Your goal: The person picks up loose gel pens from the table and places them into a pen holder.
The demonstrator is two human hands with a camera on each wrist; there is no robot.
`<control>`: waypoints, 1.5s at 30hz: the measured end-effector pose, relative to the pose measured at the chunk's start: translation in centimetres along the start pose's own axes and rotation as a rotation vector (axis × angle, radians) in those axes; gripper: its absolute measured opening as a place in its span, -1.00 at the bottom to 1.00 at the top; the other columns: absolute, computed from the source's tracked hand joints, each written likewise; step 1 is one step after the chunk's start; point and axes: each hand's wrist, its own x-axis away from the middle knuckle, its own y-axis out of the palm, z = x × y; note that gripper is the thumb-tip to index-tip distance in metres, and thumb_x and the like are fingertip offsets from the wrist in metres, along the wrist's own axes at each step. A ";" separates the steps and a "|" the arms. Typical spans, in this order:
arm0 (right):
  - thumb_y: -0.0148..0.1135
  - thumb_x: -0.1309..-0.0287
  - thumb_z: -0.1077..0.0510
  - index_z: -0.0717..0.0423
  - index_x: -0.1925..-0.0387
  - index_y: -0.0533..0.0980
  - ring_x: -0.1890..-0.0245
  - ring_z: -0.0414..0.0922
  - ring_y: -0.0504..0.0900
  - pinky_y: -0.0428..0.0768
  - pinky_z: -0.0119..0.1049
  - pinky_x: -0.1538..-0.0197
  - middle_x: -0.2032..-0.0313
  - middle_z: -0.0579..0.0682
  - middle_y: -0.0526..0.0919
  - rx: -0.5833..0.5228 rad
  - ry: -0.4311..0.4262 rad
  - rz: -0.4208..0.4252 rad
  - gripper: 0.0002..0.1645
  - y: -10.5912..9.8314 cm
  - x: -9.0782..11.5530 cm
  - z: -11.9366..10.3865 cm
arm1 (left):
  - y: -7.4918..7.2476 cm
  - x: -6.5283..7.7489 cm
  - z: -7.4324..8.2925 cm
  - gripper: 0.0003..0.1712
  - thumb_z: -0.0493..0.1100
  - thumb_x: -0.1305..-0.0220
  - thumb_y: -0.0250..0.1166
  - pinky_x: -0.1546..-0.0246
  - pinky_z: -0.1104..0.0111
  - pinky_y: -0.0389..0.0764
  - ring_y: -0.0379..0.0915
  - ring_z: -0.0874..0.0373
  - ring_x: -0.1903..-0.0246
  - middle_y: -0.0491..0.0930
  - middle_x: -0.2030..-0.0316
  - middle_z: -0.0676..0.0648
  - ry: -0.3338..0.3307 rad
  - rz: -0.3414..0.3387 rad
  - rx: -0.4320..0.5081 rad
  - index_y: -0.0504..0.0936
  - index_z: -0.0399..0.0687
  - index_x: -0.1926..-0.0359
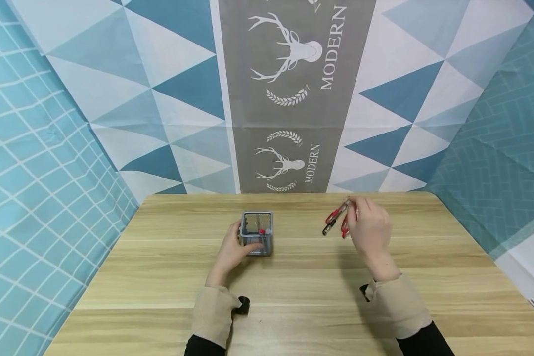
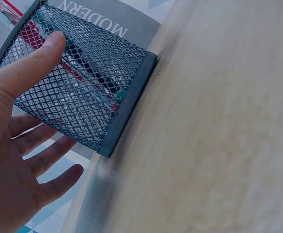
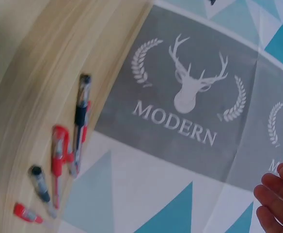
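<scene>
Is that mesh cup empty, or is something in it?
Not empty: the mesh cup holds at least one red pen, which shows through its wall in the left wrist view. The full count I cannot tell.

Desk-like setting, room type unclear, wood-grain tabletop (image 1: 155,267), deer-print hanging (image 1: 281,116), blue-grid hanging (image 1: 44,178), mesh pen cup (image 1: 268,245), pens (image 1: 335,216)

"MODERN" — white lettering (image 1: 333,48), twice on the grey panel (image 1: 289,116)
</scene>
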 end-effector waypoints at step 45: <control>0.08 0.03 0.39 0.31 0.36 0.56 0.59 0.10 0.53 0.39 -0.10 0.63 0.43 0.24 0.64 0.032 0.306 -0.450 -0.83 -0.3 3.5 8.6 | 0.0 0.0 -0.3 0.03 -0.05 0.20 0.50 -0.23 0.02 0.20 0.23 -0.08 -0.17 0.27 -0.19 -0.18 -0.009 -0.006 0.006 0.17 -0.14 -0.29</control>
